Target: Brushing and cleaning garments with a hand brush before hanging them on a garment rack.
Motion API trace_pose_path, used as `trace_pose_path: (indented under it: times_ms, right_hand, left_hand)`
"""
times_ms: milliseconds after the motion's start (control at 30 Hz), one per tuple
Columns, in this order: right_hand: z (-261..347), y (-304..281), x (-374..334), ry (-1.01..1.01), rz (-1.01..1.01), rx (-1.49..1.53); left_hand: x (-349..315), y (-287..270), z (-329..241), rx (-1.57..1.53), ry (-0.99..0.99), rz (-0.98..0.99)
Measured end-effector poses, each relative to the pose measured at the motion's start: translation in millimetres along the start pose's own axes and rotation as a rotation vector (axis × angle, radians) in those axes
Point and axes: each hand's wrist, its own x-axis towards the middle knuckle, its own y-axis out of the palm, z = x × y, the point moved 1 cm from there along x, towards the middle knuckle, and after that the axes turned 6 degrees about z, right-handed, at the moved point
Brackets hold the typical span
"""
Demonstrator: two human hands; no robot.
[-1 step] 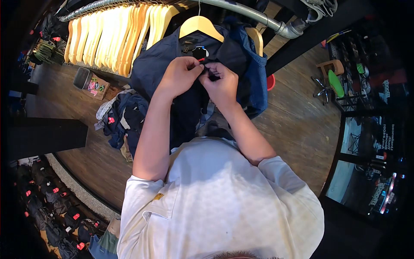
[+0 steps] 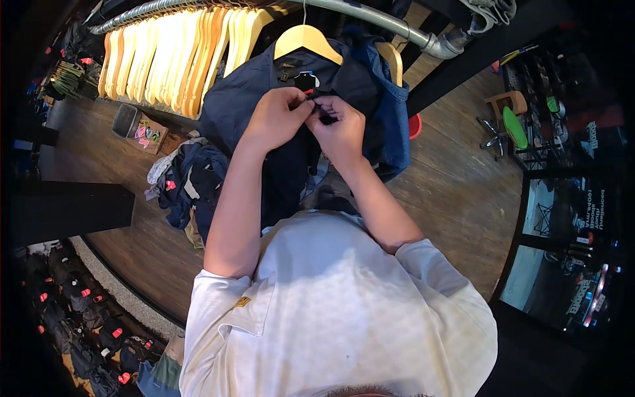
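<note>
Two hands met at a navy jacket's front

The navy jacket (image 2: 288,159) hung from a wooden hanger (image 2: 309,45) on the metal rail (image 2: 370,20), right of the rail's middle and short of its elbow joint. The left hand (image 2: 278,119) and the right hand (image 2: 339,126) met just below the collar, fingers curled and fingertips pinching the jacket's front; exactly which part lay between them was hidden. A black tag (image 2: 305,81) showed inside the neck, just above the fingertips. A denim jacket (image 2: 397,126) hung just beside, nearer the elbow joint. Bare wooden hangers (image 2: 155,59) filled the rail toward its left end. Below, a heap of clothes (image 2: 188,175) lay on the wooden floor (image 2: 456,159).
</note>
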Motion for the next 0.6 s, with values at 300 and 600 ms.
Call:
trace_pose_path:
  times_ms: [300,600]
  right_hand:
    - [-20.6,-32.8,11.2,0.276,0.305,0.624]
    - [-8.4,-40.2,17.8,0.421,0.369,0.808]
  left_hand:
    - [-8.0,-7.6,0.4,-0.155,0.175,0.017]
    - [-12.3,-17.5,-15.6,-0.003,0.238,0.112]
